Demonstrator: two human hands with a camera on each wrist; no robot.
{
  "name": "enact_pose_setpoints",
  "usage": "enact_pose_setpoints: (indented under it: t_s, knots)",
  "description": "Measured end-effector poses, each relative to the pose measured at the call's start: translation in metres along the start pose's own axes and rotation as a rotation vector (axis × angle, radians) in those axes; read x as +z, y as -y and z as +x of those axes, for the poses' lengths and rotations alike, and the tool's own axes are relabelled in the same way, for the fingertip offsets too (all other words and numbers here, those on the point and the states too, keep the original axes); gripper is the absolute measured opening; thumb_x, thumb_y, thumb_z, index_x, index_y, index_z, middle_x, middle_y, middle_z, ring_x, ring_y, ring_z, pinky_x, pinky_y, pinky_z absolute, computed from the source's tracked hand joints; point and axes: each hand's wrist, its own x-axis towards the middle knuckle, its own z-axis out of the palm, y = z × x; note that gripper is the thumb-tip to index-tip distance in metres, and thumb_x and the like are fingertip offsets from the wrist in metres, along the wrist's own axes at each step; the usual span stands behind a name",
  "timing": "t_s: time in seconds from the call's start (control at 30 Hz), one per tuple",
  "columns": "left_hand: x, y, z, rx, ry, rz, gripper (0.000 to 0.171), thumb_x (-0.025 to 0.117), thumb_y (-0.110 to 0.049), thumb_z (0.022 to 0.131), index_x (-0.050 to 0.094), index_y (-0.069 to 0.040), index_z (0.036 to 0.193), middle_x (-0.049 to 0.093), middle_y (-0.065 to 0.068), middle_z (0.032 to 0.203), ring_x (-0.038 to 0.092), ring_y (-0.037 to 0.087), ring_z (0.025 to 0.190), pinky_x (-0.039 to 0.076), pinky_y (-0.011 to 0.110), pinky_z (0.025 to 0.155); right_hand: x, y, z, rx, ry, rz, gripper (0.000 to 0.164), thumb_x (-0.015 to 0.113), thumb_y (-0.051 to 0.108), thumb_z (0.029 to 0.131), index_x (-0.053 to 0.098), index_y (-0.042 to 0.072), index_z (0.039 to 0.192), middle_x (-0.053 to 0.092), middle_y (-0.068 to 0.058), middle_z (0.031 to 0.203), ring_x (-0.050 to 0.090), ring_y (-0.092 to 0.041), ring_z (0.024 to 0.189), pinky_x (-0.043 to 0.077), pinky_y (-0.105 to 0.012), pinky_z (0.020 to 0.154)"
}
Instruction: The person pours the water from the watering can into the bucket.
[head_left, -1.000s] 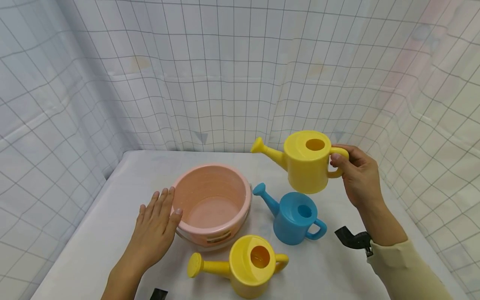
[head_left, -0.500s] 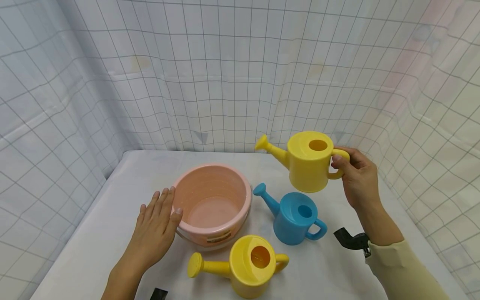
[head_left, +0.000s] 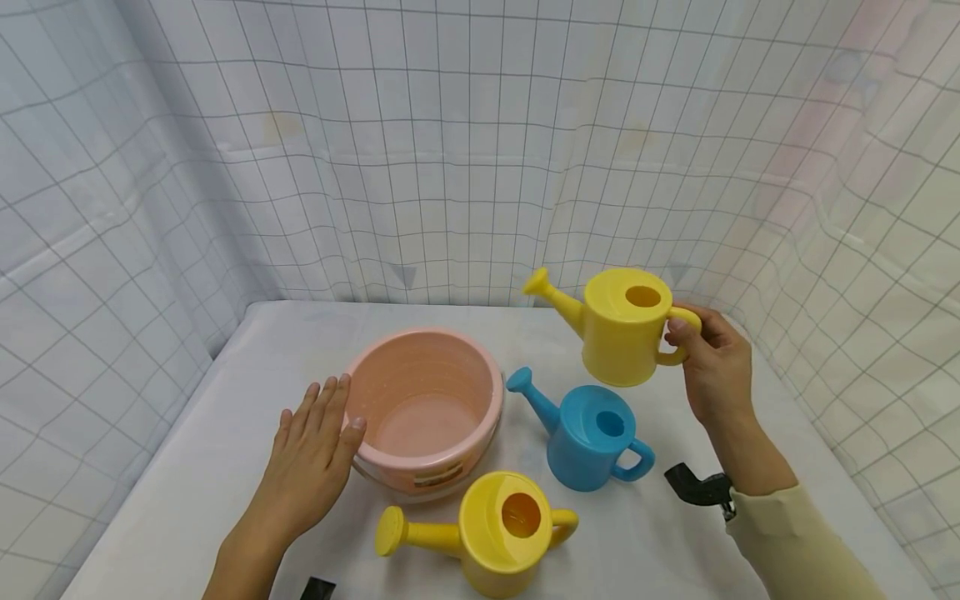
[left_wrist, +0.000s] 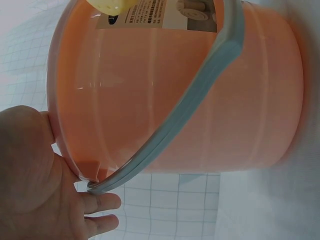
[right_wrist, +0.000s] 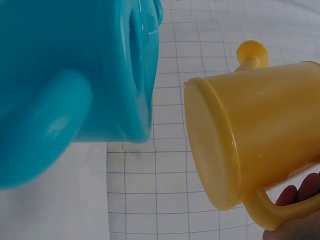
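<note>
My right hand [head_left: 716,362] grips the handle of a yellow watering can [head_left: 621,333], held upright above the table behind the blue watering can [head_left: 588,442]. In the right wrist view the underside of that yellow can [right_wrist: 210,145] shows, apart from the blue can [right_wrist: 105,60]. My left hand [head_left: 311,462] lies with straight fingers against the left rim of a pink bucket [head_left: 423,462]. The left wrist view shows this hand [left_wrist: 45,190] touching the rim of the bucket [left_wrist: 150,100] near the end of its grey handle [left_wrist: 175,125].
A second yellow watering can [head_left: 498,542] stands at the front, its spout pointing left. White cloth covers the table [head_left: 225,425], and a gridded white curtain [head_left: 465,167] encloses the back and sides. Black wrist mounts [head_left: 701,486] sit at both wrists.
My right hand has shifted the raised yellow watering can a little to the right and slightly down. The left hand, bucket and other cans keep their places.
</note>
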Motion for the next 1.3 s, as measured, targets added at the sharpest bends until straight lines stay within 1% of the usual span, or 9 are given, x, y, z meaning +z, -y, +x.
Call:
enact_pose_setpoints:
  t_s: [0.2,0.4,0.57,0.87,1.1,1.3]
  knots:
    - [0.000,0.000,0.000,0.006,-0.008,-0.002,0.061,0.025,-0.044,0.103,0.004,-0.018,0.154,0.011,0.018,0.159,0.000,0.038,0.148,-0.004,0.064,0.114,-0.001,-0.007,-0.002,0.028,-0.046,0.004,0.027,0.066,0.010,0.087,0.063,-0.004,0.109,0.060,-0.003,0.102,0.054,-0.018,0.088,0.051,-0.018,0.077]
    - [0.000,0.000,0.000,-0.005,0.009,-0.004,0.061,0.023,-0.045,0.102,0.002,-0.019,0.154,0.009,0.016,0.159,-0.001,0.037,0.148,-0.003,0.064,0.114,-0.003,-0.014,-0.002,0.021,-0.074,0.043,0.025,0.066,0.007,0.087,0.063,-0.005,0.109,0.061,-0.005,0.101,0.055,-0.019,0.087,0.052,-0.019,0.076]
    - [0.001,0.001,0.000,-0.007,0.007,-0.003,0.061,0.024,-0.045,0.102,0.003,-0.019,0.154,0.010,0.016,0.159,0.000,0.037,0.148,-0.002,0.064,0.114,-0.005,-0.019,-0.002,0.017,-0.084,0.063,0.026,0.066,0.005,0.086,0.063,-0.006,0.109,0.061,-0.005,0.100,0.055,-0.020,0.086,0.052,-0.018,0.075]
    - [0.001,0.001,0.000,-0.003,0.004,-0.002,0.061,0.024,-0.045,0.103,0.002,-0.019,0.154,0.010,0.016,0.159,-0.001,0.036,0.148,-0.002,0.065,0.113,-0.009,-0.028,-0.003,0.019,-0.099,0.022,0.030,0.067,0.008,0.086,0.062,-0.007,0.113,0.063,-0.003,0.102,0.053,-0.018,0.085,0.050,-0.019,0.076]
    - [0.002,0.001,0.000,0.002,-0.003,0.006,0.061,0.024,-0.044,0.103,0.003,-0.019,0.154,0.011,0.017,0.159,0.000,0.036,0.148,-0.001,0.065,0.113,-0.012,-0.035,-0.003,0.054,-0.147,0.008,0.027,0.069,0.008,0.085,0.065,-0.004,0.109,0.064,-0.002,0.098,0.053,-0.018,0.083,0.050,-0.019,0.077]
    - [0.001,0.001,0.000,0.002,-0.003,0.006,0.061,0.025,-0.045,0.102,0.003,-0.019,0.154,0.011,0.016,0.159,0.000,0.036,0.148,0.000,0.065,0.113,-0.013,-0.041,-0.004,0.073,-0.164,-0.016,0.026,0.069,0.008,0.085,0.065,-0.002,0.109,0.064,-0.002,0.097,0.052,-0.016,0.082,0.050,-0.018,0.076]
